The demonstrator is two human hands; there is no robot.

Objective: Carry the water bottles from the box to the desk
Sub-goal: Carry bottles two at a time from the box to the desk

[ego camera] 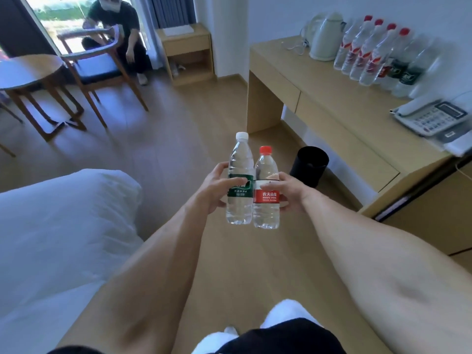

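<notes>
The left hand (213, 190) grips a green-label bottle (239, 181) upright, touching the red-label bottle (266, 189) gripped by the right hand (287, 194), both over the floor, with the desk (339, 118) at right bearing a bottle row (378, 54) along its back edge.

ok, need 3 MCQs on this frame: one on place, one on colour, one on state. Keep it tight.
1. Where does the kettle stand?
A. on the desk
B. on the round table
C. on the floor

2. What colour is the cap of the bottle in the left hand?
A. red
B. white
C. blue

3. What is the right hand doing?
A. hanging idle
B. pressing the phone
C. gripping the red-label bottle

Key: 1 A, the kettle sits at the desk's far end; 2 B, the green-label bottle has a white cap; 3 C, fingers wrap its label.
</notes>
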